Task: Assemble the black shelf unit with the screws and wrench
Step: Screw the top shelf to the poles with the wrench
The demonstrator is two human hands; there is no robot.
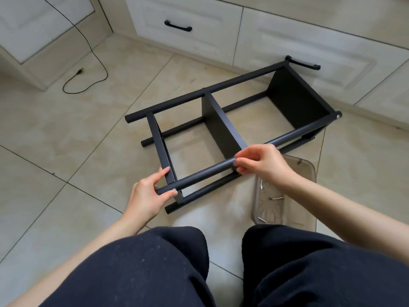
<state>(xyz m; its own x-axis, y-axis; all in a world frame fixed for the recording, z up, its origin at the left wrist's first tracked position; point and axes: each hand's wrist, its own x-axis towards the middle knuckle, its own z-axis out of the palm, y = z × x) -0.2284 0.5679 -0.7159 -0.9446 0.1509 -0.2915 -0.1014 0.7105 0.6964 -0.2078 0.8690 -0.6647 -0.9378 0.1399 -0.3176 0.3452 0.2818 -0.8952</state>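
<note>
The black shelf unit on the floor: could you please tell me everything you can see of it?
The black shelf unit lies on its side on the tiled floor, before white drawers. It looks like matt black metal: four long round poles joined by three flat panels, one at each end and one in the middle. A screw head shows at the far right corner. The left hand grips the near upper pole's end; the right hand pinches that pole near the middle panel.

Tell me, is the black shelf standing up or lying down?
Lying down: the black shelf rests sideways on the floor, its long poles running flat.
</note>
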